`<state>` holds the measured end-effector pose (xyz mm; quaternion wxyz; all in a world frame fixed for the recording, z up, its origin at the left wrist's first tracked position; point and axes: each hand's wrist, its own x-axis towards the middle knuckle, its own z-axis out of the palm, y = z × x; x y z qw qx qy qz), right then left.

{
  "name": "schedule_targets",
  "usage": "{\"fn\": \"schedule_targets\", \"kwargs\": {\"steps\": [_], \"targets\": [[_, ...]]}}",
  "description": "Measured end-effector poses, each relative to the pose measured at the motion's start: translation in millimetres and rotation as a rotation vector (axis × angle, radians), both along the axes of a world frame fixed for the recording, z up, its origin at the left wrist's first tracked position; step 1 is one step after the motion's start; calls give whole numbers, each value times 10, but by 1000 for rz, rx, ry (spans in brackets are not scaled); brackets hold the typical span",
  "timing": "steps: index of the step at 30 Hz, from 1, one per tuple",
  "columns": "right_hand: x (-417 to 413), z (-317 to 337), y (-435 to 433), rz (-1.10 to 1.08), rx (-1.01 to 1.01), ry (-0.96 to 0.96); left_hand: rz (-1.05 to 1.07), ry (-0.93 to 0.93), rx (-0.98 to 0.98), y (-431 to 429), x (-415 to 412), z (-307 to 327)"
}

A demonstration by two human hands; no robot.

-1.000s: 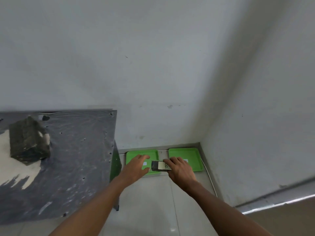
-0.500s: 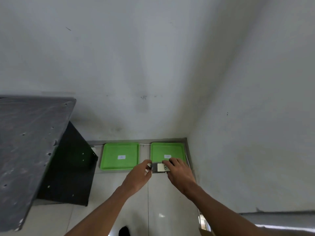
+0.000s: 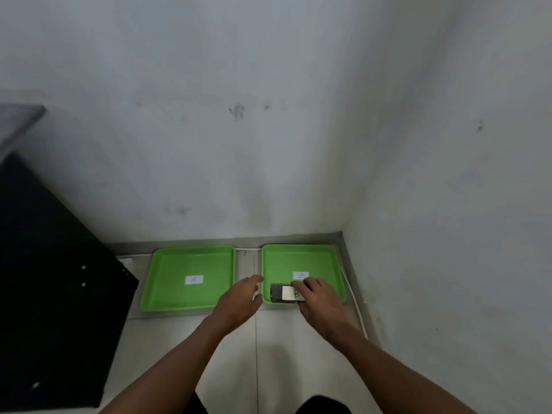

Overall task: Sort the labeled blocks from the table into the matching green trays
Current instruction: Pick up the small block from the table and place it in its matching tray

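Note:
Two green trays lie side by side on the floor against the wall. The left tray [image 3: 167,279] carries a white label marked A. The right tray [image 3: 298,258] has a white label too, half hidden behind my fingers. A dark block [image 3: 282,292] with a white label marked B sits at the front left of the right tray. My right hand [image 3: 319,300] grips the block's right end from above. My left hand [image 3: 239,303] hovers with fingers apart over the gap between the trays, holding nothing.
A black table side panel [image 3: 53,294] fills the left, with its grey top edge [image 3: 21,121] at the upper left. White walls meet in a corner at the right. A white cable [image 3: 355,303] runs along the right wall. Pale floor tiles lie below.
The view has swung right and down, so the table has slid to the left. The block has gone from in front of the trays into the right tray. My left hand has let go of it.

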<state>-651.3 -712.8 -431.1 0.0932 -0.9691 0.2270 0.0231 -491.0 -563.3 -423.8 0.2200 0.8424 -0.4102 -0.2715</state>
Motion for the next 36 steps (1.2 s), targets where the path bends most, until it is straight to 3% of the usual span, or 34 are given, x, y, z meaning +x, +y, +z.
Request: {"fn": "schedule_targets", "kwargs": {"steps": [9, 22, 36], "targets": [[206, -1707, -268, 13, -32, -5, -71, -79, 42, -189, 213, -1722], [421, -2728, -1188, -63, 64, 102, -68, -60, 156, -994, 515, -2663], [1346, -3846, -2560, -108, 140, 137, 3, -90, 215, -1975, 1025, -3722]]}}
